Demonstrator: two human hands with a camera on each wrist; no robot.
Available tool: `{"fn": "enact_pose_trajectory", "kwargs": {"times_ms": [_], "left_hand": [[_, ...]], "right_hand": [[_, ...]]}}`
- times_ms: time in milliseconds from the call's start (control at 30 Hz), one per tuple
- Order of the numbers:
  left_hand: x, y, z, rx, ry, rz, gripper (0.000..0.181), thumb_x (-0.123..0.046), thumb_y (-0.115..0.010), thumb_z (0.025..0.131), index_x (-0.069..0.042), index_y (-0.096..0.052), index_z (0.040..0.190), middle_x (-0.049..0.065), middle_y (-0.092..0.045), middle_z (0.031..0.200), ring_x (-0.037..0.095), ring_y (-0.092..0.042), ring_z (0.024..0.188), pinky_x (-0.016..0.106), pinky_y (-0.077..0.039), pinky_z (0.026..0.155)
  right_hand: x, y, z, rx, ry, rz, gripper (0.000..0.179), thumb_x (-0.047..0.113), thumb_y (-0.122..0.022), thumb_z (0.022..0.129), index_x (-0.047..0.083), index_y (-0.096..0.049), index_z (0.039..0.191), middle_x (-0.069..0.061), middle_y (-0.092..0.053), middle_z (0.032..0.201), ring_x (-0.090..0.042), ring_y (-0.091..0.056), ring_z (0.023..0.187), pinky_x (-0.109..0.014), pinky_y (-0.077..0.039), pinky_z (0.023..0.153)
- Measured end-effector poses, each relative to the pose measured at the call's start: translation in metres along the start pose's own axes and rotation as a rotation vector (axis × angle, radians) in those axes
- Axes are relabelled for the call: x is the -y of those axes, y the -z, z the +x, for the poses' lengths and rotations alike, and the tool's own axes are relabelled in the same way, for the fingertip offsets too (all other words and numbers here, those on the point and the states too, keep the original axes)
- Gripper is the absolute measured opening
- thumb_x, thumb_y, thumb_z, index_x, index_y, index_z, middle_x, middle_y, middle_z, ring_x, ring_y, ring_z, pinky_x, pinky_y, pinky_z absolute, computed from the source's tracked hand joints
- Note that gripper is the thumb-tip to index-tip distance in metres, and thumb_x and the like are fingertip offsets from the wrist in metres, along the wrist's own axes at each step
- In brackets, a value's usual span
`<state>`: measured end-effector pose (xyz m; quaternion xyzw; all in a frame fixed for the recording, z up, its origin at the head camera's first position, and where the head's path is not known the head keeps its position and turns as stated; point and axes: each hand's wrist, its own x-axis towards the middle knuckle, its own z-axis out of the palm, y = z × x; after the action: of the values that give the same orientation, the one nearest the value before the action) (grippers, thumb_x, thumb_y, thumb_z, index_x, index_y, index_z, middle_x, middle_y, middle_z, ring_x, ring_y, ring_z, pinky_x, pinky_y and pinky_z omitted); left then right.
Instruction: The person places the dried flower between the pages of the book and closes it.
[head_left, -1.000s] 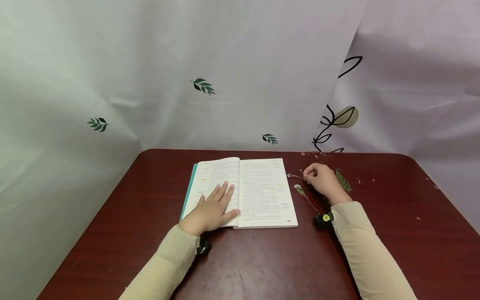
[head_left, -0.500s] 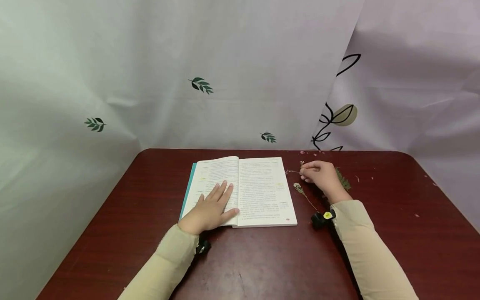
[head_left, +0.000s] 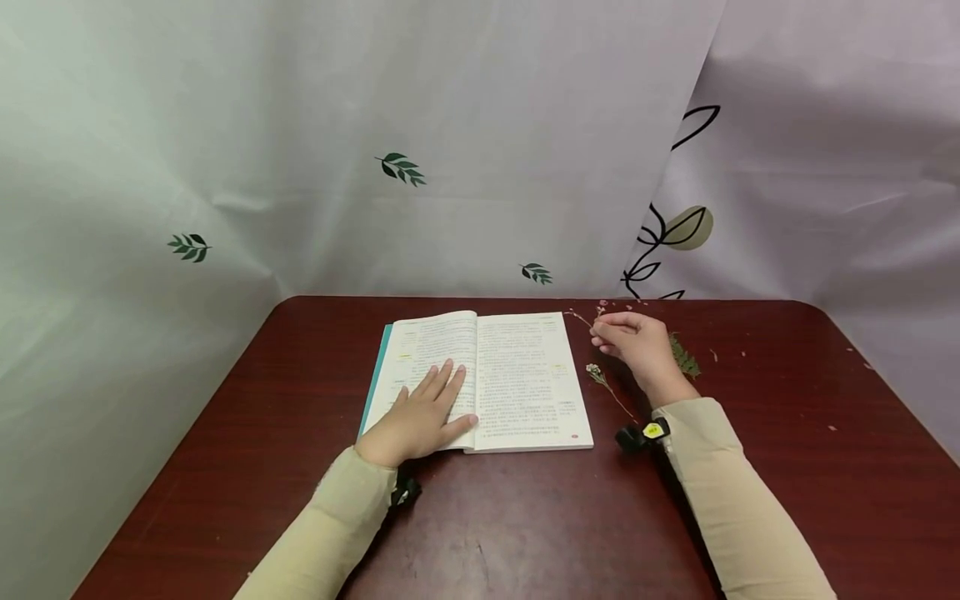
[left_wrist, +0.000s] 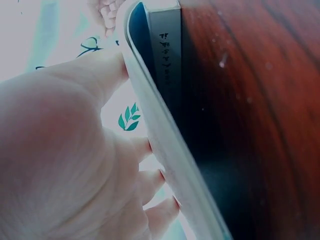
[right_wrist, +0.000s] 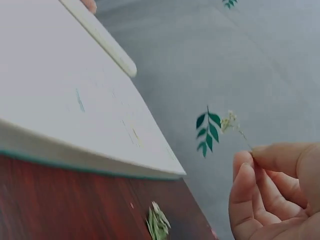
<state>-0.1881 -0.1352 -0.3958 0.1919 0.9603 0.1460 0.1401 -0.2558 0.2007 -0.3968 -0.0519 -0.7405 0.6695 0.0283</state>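
Note:
An open book (head_left: 528, 392) with printed pages and a teal cover edge lies on the dark red table. My left hand (head_left: 420, 421) rests flat on the left page with its fingers spread, near the centre fold. Beyond the right page's far corner, my right hand (head_left: 633, 346) pinches the thin stem of a small dried flower sprig (right_wrist: 229, 122) between thumb and fingertips. In the right wrist view the sprig is raised against the backdrop. A second dried flower (head_left: 595, 372) with a long stem lies on the table between the book and my right wrist.
A green fern leaf (head_left: 684, 357) lies on the table, partly behind my right hand. Small pink petal bits (head_left: 712, 356) are scattered at the right and far side. A pale curtain (head_left: 480, 150) with leaf prints hangs behind the table (head_left: 517, 529).
My right hand has moved slightly away from me and to the left, with the pinched sprig raised from near the tabletop. The left hand has stayed in place on the page.

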Motion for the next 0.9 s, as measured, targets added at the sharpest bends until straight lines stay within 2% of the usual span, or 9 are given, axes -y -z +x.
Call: {"fn": "enact_pose_trajectory", "kwargs": {"times_ms": [333,533,700,900], "left_hand": [[0.003,-0.002,0.002,0.008,-0.009,0.004,0.078,-0.052,-0.046,0.105,-0.01,-0.017,0.164,0.013,-0.007,0.17,0.035,-0.007,0.155,0.07,-0.013,0.116],[0.003,-0.002,0.0,0.013,-0.008,0.004,0.078,-0.052,-0.045,0.106,-0.009,-0.016,0.163,0.013,-0.007,0.17,0.035,-0.008,0.155,0.07,-0.013,0.116],[0.004,-0.002,0.0,0.017,-0.014,0.0,0.079,-0.052,-0.045,0.106,-0.006,-0.016,0.163,0.014,-0.007,0.169,0.034,-0.008,0.155,0.069,-0.014,0.116],[0.002,-0.001,-0.001,0.022,-0.024,-0.002,0.081,-0.051,-0.046,0.105,-0.004,-0.014,0.163,0.016,-0.007,0.169,0.035,-0.007,0.155,0.069,-0.013,0.116]], "right_hand": [[0.002,-0.025,-0.007,-0.025,-0.021,0.056,0.033,0.015,-0.07,0.098,-0.007,-0.065,0.123,-0.004,-0.073,0.099,-0.01,-0.071,0.08,-0.022,-0.058,0.075],[0.003,-0.037,-0.011,-0.023,-0.022,0.109,0.034,0.012,-0.069,0.098,-0.009,-0.063,0.124,-0.004,-0.074,0.095,-0.01,-0.069,0.078,-0.022,-0.058,0.073],[0.004,-0.046,-0.014,-0.013,-0.011,0.153,0.029,0.012,-0.069,0.098,-0.007,-0.064,0.119,0.0,-0.074,0.091,-0.009,-0.07,0.077,-0.021,-0.057,0.073],[0.006,-0.057,-0.016,0.006,-0.01,0.162,0.024,0.01,-0.068,0.099,-0.006,-0.066,0.116,0.0,-0.074,0.089,-0.008,-0.069,0.075,-0.02,-0.056,0.07]]}}
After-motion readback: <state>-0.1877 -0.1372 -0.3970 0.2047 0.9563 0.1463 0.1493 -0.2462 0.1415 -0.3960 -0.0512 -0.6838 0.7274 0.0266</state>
